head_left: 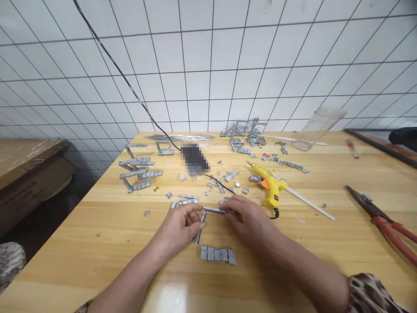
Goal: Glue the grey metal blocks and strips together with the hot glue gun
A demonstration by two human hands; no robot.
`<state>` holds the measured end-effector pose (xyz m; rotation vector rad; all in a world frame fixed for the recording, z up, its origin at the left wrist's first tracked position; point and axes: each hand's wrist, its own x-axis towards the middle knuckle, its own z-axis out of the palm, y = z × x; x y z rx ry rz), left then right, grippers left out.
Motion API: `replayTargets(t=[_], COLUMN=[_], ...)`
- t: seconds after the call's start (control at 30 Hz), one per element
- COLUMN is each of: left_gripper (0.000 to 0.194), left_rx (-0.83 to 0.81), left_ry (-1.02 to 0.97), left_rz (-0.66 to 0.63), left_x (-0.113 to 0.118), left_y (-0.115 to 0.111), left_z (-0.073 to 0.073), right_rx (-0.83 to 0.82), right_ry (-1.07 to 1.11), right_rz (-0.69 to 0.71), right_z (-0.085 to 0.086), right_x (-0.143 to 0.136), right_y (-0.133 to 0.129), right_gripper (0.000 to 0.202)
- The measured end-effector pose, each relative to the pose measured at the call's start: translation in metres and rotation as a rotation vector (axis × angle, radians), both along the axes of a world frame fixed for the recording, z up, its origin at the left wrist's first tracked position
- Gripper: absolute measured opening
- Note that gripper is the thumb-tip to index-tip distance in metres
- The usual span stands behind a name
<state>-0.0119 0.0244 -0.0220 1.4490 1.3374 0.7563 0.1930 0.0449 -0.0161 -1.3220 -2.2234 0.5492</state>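
1. While left hand curls, thumb on slanted grey strip at center frame, can't tell if it's pinching.
2. Right hand pinches right end of cross strip, center.
3. Segmented plate: lower center.
4. Yellow glue gun: right of center; pliers: far right.

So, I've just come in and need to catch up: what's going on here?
A person's left hand touches a thin grey strip on the wooden table, while the right hand is on a second strip; the two strips form a corner, touching or nearly so. A segmented grey panel lies nearer the person. The yellow hot-glue gun lies beyond the right hand, unheld.
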Motion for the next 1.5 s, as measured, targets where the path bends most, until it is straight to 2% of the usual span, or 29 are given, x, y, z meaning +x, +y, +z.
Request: replayTargets(t=[0.47, 1.13, 1.5], left_gripper=[0.037, 0.029, 0.030], left_rx=[0.038, 0.083, 0.085], left_ry=[0.041, 0.070, 0.075], left_rz=[-0.019, -0.029, 0.000], left_x=[0.0013, 0.0000, 0.0047], left_y=[-0.0014, -0.0009, -0.0015], left_z=[0.0018, -0.0004, 0.0000], right_rx=[0.048, 0.077, 0.146], right_ry=[-0.002, -0.018, -0.136], right_rz=[0.054, 0.096, 0.118], right_z=[-0.0044, -0.0041, -0.0026], right_x=[0.0069, 0.0084, 0.0054], right_y=[0.0015, -0.0016, -0.0017], right_gripper=[0.025, 0.026, 0.029])
